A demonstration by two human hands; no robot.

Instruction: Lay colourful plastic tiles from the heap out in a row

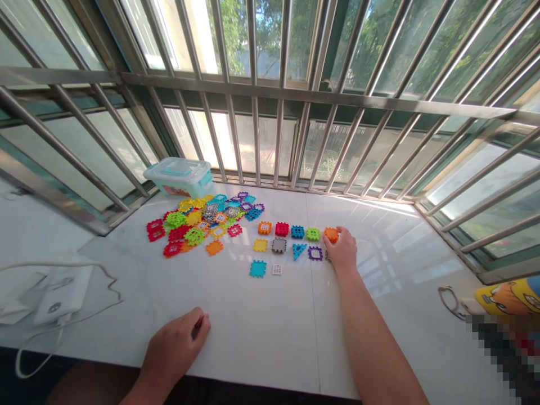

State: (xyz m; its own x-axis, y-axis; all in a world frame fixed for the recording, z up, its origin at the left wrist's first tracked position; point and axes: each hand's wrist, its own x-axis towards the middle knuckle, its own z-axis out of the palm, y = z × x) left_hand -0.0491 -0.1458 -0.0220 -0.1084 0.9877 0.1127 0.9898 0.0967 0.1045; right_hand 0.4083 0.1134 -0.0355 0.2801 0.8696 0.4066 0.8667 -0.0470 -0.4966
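My right hand (343,248) is at the right end of a row of plastic interlocking tiles, its thumb and fingers closed on an orange notched building tile (331,234). A small dark piece, partly hidden, lies below that thumb. To its left are a green tile (313,234), a blue tile (297,232), a red tile (282,229) and an orange tile with a white window (264,228). Under them lie a purple tile (315,253), a blue triangle (299,251), a grey tile (279,245) and a yellow tile (260,245). My left hand (181,340) rests near the front edge, loosely curled, nothing visible in it.
A mixed pile of tiles (194,219) spreads at the left, before a lidded plastic box (180,175). A turquoise tile (258,269) and white window piece (277,270) lie nearer. A white power strip with cables (63,295) is far left. Metal bars (278,140) border the table.
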